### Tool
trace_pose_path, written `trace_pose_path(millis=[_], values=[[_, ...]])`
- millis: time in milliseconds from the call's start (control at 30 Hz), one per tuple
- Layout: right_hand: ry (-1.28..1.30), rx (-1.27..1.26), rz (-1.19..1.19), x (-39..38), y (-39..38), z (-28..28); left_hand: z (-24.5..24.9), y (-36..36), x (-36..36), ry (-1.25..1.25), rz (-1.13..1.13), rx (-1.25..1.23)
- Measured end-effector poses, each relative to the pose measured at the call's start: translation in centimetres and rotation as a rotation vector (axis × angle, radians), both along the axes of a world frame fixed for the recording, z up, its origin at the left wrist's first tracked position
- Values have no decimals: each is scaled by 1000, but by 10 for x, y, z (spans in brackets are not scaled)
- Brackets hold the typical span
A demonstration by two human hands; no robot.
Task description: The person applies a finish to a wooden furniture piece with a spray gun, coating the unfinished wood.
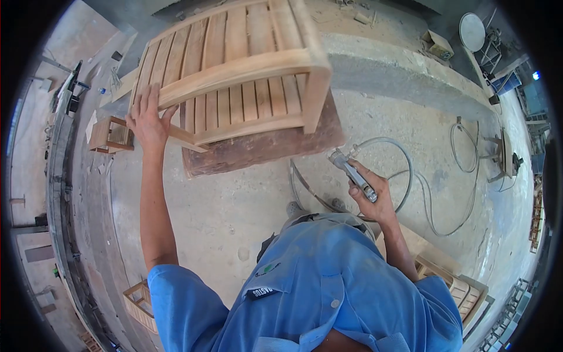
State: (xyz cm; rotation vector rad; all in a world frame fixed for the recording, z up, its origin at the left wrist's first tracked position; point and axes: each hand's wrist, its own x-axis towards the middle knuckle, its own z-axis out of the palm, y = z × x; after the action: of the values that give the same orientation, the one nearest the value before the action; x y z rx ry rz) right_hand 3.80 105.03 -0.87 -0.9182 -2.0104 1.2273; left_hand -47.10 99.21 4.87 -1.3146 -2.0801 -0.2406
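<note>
A slatted wooden table with a lower slatted shelf stands tilted on a worn brown block. My left hand grips its near left corner, fingers over the top and thumb at the rail's near side. In my right hand is a silver air tool, held in front of my body, apart from the table. Its head points up and to the left, towards the block. A grey hose loops away to the right of it; the exact kind of tool cannot be made out.
A small wooden stool sits on the floor at the left. More wooden pieces lie at lower left and lower right. Hose coils run over the floor at right. A low concrete ledge spans behind the table.
</note>
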Motion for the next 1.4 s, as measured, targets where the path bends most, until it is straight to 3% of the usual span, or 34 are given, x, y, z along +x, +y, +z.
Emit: trace_pose_path(millis=[133,233,333,533,667,867,1100,1200,1267,1400], values=[[60,-47,-31,24,14,2,-38,3,63,-239,93,437],[113,-58,-35,43,27,-1,-103,7,136,-985,-176,365],[182,-53,22,56,42,1,-125,20,214,-1563,-367,431],[321,11,202,65,66,13,-132,8,216,-1655,-368,792],[401,64,308,60,67,22,-132,-5,205,-1700,-338,881],[361,165,295,70,73,30,-133,-16,182,-1688,-252,798],[431,328,196,67,84,49,-117,-34,206,-1665,1,706],[490,399,182,57,92,32,-151,-58,204,-1673,56,606],[363,338,162,56,94,10,-205,-84,195,-1664,144,481],[75,197,134,61,96,-46,-258,-152,266,-1853,413,521]])
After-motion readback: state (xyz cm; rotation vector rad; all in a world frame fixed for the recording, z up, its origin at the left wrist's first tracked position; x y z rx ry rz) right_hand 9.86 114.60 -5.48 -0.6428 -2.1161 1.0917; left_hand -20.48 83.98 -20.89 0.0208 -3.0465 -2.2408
